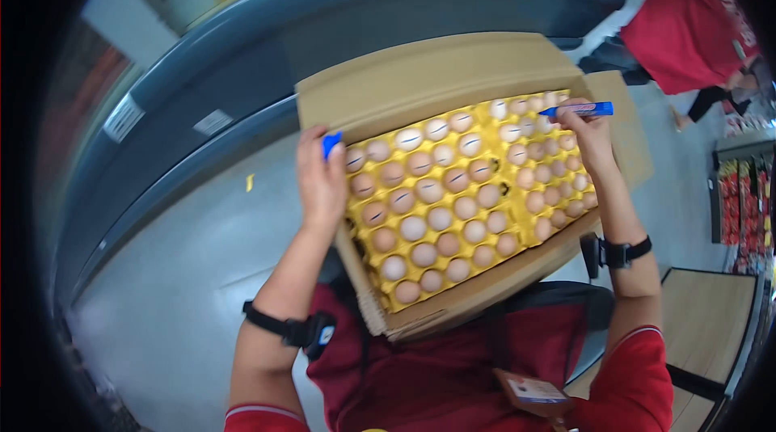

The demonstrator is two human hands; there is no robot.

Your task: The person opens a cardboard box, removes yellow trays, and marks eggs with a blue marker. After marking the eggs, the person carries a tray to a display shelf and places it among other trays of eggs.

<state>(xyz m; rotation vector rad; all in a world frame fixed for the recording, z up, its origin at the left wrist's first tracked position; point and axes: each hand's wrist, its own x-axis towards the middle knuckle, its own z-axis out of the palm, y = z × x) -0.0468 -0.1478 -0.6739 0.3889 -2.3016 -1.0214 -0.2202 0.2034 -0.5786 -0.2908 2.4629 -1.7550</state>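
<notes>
Blue marker pen [596, 109]: pinched in right hand [588, 131], tip above eggs [428, 189], contact unclear. Blue cap [332, 143]: pinched in left hand [320, 185], at carton's left edge. Cardboard carton [436, 64]: open, flaps outward; yellow egg trays [485, 130] nearly fill it. Floor [186, 226]: open room leftward, bounded by curved grey counter [242, 68].

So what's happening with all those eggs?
Someone is holding a blue marker pen in their right hand, its tip close to some pale brown and whitish eggs in yellow egg trays. Their left hand holds a small blue cap by the side of the open brown cardboard box. Many of the eggs farther from the person have dark lines on them; the nearest ones look plain.
</notes>
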